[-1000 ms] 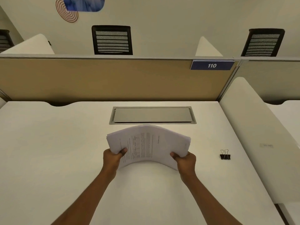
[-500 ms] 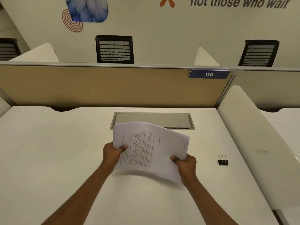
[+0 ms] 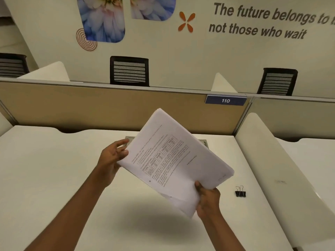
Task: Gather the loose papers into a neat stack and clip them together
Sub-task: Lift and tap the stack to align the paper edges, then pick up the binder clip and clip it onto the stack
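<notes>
1. One white counter (image 3: 54, 178) fills the lower view, seen from a head camera looking down over two bare forearms.
2. A black binder clip (image 3: 240, 192) sits on the counter to the right, its wire handles upright, apart from the papers and just beyond the right hand.
3. A grey metal cable hatch (image 3: 204, 142) is set into the counter at the back; the raised papers hide most of it.
4. A tan divider panel (image 3: 90, 105) runs across behind the counter, with a blue label (image 3: 225, 100) reading "110" near its right end. A white side panel (image 3: 272, 160) borders the counter on the right.
5. Black mesh chair backs (image 3: 129, 71) show above the divider, and the wall behind carries flower pictures and the words "not those who wait".
6. The stack of papers (image 3: 174, 160) is held in the air above the middle of the counter, tilted diagonally, one corner pointing up and away. The top sheet shows printed text and a table. The lower sheets fan out unevenly near the bottom corner.
7. The right hand (image 3: 208, 201) has its grip pinched on the stack's lower right edge, thumb on top and fingers underneath.
8. The left hand (image 3: 112, 158) has its grip spread, fingers loosely apart, fingertips at the stack's left edge without closing on it.
</notes>
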Demonstrator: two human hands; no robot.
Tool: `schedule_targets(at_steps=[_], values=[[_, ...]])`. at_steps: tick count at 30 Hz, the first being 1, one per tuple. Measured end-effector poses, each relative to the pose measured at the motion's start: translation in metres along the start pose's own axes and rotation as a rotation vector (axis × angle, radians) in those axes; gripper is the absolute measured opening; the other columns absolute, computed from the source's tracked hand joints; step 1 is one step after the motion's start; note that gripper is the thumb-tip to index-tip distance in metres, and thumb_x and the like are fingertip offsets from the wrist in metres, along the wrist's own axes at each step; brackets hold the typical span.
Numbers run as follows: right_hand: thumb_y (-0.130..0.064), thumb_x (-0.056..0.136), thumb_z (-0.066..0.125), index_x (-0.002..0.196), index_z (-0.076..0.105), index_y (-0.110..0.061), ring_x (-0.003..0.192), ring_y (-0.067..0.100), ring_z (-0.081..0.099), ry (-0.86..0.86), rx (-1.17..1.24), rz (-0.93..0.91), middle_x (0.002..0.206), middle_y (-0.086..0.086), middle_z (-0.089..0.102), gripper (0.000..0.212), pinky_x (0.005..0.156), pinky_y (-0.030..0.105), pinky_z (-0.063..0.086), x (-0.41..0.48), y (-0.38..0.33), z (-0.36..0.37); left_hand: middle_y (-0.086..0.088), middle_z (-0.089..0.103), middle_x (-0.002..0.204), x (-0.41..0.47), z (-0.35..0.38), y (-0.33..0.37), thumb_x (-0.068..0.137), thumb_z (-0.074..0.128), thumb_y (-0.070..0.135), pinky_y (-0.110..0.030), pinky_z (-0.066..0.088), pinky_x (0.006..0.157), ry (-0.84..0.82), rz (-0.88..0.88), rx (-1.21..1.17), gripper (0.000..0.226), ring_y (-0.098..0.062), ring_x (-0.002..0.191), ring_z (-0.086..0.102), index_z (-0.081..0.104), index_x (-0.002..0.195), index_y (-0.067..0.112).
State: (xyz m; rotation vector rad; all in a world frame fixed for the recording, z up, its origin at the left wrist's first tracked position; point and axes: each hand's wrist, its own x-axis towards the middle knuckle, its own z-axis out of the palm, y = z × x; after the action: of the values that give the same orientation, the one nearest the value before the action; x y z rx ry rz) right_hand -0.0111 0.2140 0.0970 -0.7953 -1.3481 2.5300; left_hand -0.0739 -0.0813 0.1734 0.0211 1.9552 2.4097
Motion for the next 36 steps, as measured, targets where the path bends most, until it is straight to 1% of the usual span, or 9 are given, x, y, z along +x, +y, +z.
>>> schedule_targets(at_steps=[3,7,13,15,19,27,31,33,36], values=[[0.013,0.077,0.064,0.088,0.069,-0.006,0.085,0.029,0.067,0.012,0.103,0.02,0.088,0.006,0.074,0.022,0.084,0.045,0.053,-0.003,-0.001,0.008,-0.01,0.069,0.109,-0.013,0.024,-0.013,0.085,0.05,0.015,-0.033,0.057,0.077,-0.05,0.056,-0.3,0.042,-0.026,0.098,0.066,0.055,0.125,0.003],[0.008,0.078,0.064,0.102,0.068,-0.007,0.091,0.029,0.067,-0.005,0.216,0.049,0.104,0.01,0.071,0.029,0.079,0.042,0.056,-0.008,0.004,0.02,-0.016,0.064,0.122,-0.018,0.07,-0.012,0.082,0.058,0.01,-0.039,0.056,0.086,0.041,0.087,-0.445,0.048,-0.031,0.112,0.062,0.051,0.129,0.001],[-0.004,0.068,0.073,0.097,0.073,-0.014,0.105,0.037,0.064,-0.043,0.364,0.098,0.108,0.012,0.071,0.03,0.095,0.056,0.048,-0.017,0.017,0.032,-0.013,0.071,0.111,-0.008,0.112,0.005,0.072,0.075,0.006,-0.049,0.057,0.081,0.218,0.036,-0.365,0.036,-0.036,0.101,0.068,0.068,0.106,0.016],[-0.009,0.067,0.075,0.106,0.071,-0.013,0.111,0.038,0.061,-0.059,0.411,0.138,0.115,0.013,0.069,0.04,0.098,0.062,0.043,-0.018,0.023,0.035,-0.013,0.073,0.107,0.0,0.113,0.01,0.07,0.074,0.006,-0.048,0.058,0.08,0.164,0.011,-0.371,0.027,-0.033,0.097,0.07,0.074,0.094,0.021],[-0.013,0.072,0.074,0.12,0.064,-0.015,0.114,0.04,0.059,-0.051,0.463,0.179,0.122,0.015,0.065,0.049,0.095,0.068,0.041,-0.02,0.034,0.037,-0.015,0.072,0.11,0.012,0.109,0.014,0.072,0.074,0.008,-0.052,0.057,0.082,0.054,-0.008,-0.236,0.034,-0.037,0.099,0.069,0.07,0.105,0.012],[-0.01,0.081,0.066,0.116,0.062,-0.023,0.102,0.033,0.065,-0.078,0.366,0.07,0.111,0.008,0.071,0.037,0.091,0.056,0.051,-0.018,0.046,0.028,-0.011,0.074,0.099,0.021,0.111,0.012,0.077,0.072,-0.001,-0.047,0.06,0.074,0.096,0.03,-0.054,0.023,-0.032,0.09,0.072,0.07,0.097,0.011],[-0.021,0.062,0.086,0.121,0.06,-0.017,0.101,0.033,0.066,-0.168,0.214,0.101,0.114,0.01,0.07,0.065,0.079,0.047,0.055,-0.007,0.048,0.0,-0.005,0.075,0.094,0.024,0.112,0.011,0.077,0.071,-0.002,-0.046,0.06,0.074,0.075,0.08,-0.013,0.023,-0.03,0.089,0.072,0.071,0.092,0.016],[-0.039,0.05,0.091,0.119,0.06,-0.011,0.084,0.029,0.066,-0.188,0.05,0.118,0.105,0.011,0.071,0.081,0.062,0.037,0.053,0.003,0.042,-0.021,-0.008,0.074,0.098,0.026,0.112,0.012,0.077,0.072,0.0,-0.049,0.059,0.076,0.053,0.083,0.009,0.023,-0.032,0.09,0.071,0.071,0.094,0.015],[-0.049,0.077,0.07,0.103,0.066,-0.004,0.075,0.026,0.065,-0.11,-0.194,0.071,0.096,0.016,0.071,0.052,0.055,0.033,0.047,0.026,0.021,-0.052,-0.01,0.073,0.101,0.03,0.109,0.01,0.077,0.071,0.001,-0.052,0.058,0.079,0.003,0.087,0.036,0.025,-0.031,0.091,0.071,0.07,0.097,0.016]])
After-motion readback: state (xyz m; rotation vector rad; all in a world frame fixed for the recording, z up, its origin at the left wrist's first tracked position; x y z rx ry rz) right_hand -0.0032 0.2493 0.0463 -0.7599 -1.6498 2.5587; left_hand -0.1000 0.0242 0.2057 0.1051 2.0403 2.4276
